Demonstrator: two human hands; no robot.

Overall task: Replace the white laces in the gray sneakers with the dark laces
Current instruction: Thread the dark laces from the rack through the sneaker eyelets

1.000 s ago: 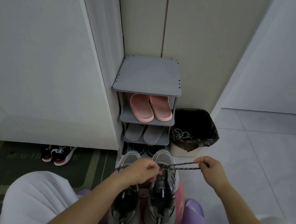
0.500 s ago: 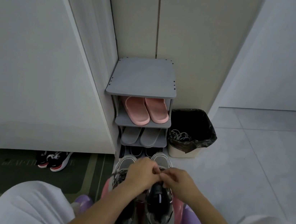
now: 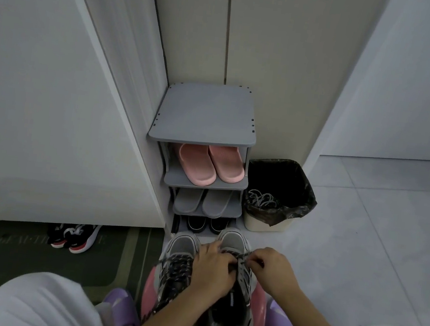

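Both hands are on the right-side sneaker [image 3: 233, 240], gray, toe pointing away. The left hand [image 3: 212, 269] is curled over its throat with fingers closed on the dark lace [image 3: 236, 254]; fingertips mostly hidden. The right hand [image 3: 273, 271] pinches the same lace just beside it, with a short stretch taut between the two near the toe end.

The left-side sneaker [image 3: 180, 248] touches alongside and is already strung with dark speckled lacing [image 3: 178, 266], one end trailing down its outer side. Both stand on a pink stool [image 3: 150, 285] between the knees, in white trousers [image 3: 39, 304], with a purple slipper [image 3: 118, 303] on each side of it.

Clearance:
- Ahead: tight. The gray shoe rack [image 3: 203, 115] sits just past the toes, in a corner.
- Left: white panel [image 3: 50, 114] overhanging a dark green doormat [image 3: 18, 260].
- Right and front-right: open tiled floor [image 3: 361, 250].

The trash bin [image 3: 266, 224] sits just beside the rack's right side, with a black liner. The white laces [image 3: 261, 197] lie tangled inside, on its rack side.

Rack, below the top board: pink slippers [image 3: 208, 164], gray slippers [image 3: 203, 202], black shoes [image 3: 206, 223] at the bottom.

Writing: faint lettering on the doormat, too dim to read. No brand legible on the sneakers. A black-red-white pair [image 3: 73, 237] sits at the mat's far edge, partly under the panel.
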